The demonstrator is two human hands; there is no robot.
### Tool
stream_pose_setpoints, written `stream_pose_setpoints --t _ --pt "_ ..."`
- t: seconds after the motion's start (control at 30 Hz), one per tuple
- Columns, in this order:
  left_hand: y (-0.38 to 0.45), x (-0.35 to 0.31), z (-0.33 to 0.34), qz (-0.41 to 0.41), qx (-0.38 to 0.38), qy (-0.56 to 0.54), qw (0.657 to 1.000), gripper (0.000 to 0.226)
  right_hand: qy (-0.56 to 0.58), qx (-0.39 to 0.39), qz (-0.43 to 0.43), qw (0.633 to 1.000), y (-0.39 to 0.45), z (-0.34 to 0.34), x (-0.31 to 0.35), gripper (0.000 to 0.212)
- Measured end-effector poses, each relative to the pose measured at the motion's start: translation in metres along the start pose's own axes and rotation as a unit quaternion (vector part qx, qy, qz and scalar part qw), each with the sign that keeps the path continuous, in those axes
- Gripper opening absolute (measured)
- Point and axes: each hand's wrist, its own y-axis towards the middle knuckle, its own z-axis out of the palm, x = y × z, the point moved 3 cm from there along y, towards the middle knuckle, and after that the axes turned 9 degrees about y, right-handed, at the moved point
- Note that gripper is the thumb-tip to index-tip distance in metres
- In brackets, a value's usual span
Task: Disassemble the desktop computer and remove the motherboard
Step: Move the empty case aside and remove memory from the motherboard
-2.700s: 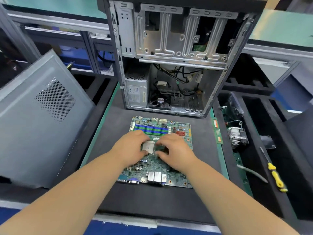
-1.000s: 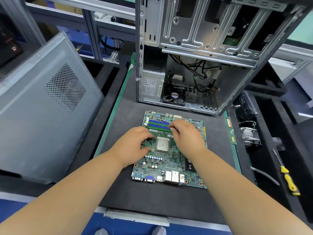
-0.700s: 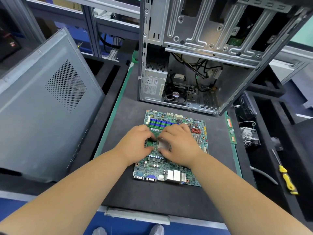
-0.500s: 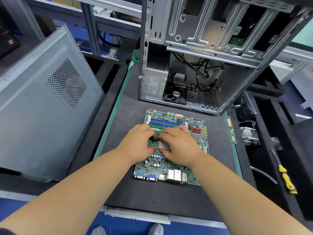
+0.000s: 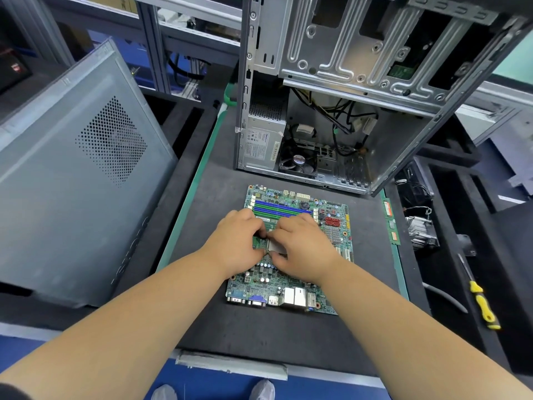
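The motherboard [image 5: 291, 249] lies flat on the dark surface [image 5: 259, 336], in front of the open case [image 5: 346, 90]. Both hands cover its centre: the left hand [image 5: 236, 243] and right hand [image 5: 302, 249] have curled fingers pinching the silver processor [image 5: 274, 245], mostly hidden beneath them.

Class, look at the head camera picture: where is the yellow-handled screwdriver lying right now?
The yellow-handled screwdriver lies at the far right in a black tray, right of the motherboard and nearer the person than the heatsink.
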Motion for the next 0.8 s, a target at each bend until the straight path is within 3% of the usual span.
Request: stream_pose_setpoints --t 0.4,0.8 --pt "0.001 0.0 0.0 -0.006 0.011 -0.012 1.0 0.029 -0.007 0.021 0.006 1.0 0.008 -0.001 0.004 0.022" --pt "0.001 0.002 0.004 -0.002 -0.008 -0.022 1.0 0.026 -0.011 0.031 -0.044 0.999 0.008 -0.005 0.01 0.022"
